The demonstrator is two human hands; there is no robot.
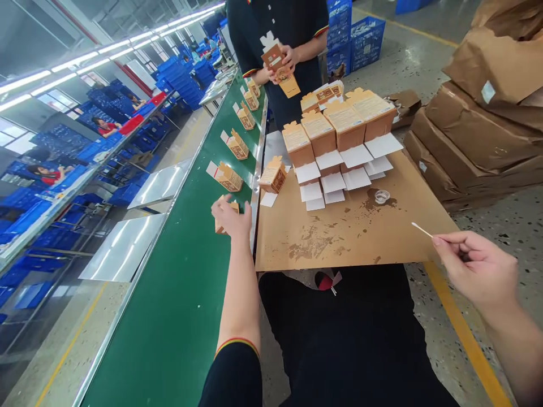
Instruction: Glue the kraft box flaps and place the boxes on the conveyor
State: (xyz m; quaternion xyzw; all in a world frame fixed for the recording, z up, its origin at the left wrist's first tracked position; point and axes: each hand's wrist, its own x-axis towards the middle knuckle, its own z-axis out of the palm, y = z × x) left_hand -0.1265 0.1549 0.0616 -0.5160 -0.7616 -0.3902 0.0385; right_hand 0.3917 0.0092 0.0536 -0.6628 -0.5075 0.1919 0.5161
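Your left hand (231, 219) has its grip closed over a small tan cardboard carton (221, 225), holding it down on the green conveyor belt (178, 316); your right hand (477, 270) pinches a thin white-tipped stick (421, 229) between thumb and fingertips, well out past the near corner of the brown paper-covered desk (339, 237). The carton could tip or sit skewed, I judge, because your fingers cover most of it and press from above on a smooth belt. It also lies close behind the next printed tan carton with a white flap (225, 177), so a careless release could crowd that row. The stick's tip hangs over bare floor; if it carries glue, a drip or a brush against your dark trousers looks possible. Just beyond the stick, the small clear cup (382, 196) sits amid dark stains on the desk and seems easy to knock. The carton under your left hand shows little beyond its tan edges; whether its flap is shut I cannot tell. Farther ahead, the stacked tan cartons with white flaps (339, 133) stand in a leaning cluster, and another person's hands (282, 62) hold a carton of their own.
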